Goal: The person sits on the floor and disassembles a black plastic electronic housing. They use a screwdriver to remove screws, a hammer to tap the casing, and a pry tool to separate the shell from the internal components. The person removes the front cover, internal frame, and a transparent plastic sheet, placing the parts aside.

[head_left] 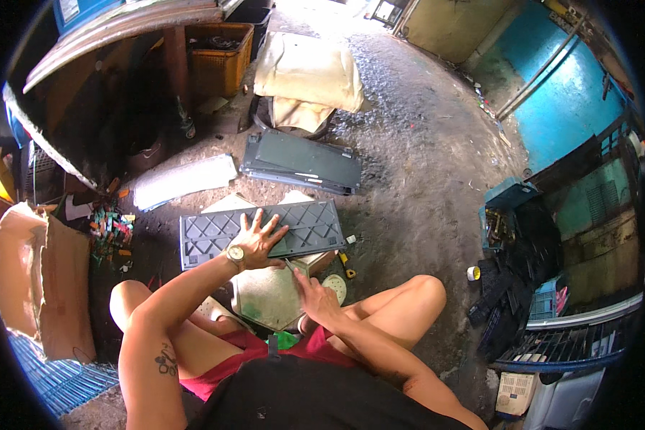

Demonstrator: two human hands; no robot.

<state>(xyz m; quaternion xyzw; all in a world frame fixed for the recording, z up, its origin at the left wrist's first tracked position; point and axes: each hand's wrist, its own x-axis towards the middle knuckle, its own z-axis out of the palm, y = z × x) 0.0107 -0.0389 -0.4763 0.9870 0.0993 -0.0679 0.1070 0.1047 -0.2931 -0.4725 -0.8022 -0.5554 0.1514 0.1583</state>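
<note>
The left hand (256,240) is lying flat, fingers spread, pressing on a grey panel (208,238). The panel is long, rectangular, moulded with diamond ribbing, and is resting across a pale green block (269,295) in front of the knees. The right hand (315,297), fingers extended and holding nothing, is touching the block just below the panel. A second dark panel (302,161) is lying on the floor beyond the left hand.
</note>
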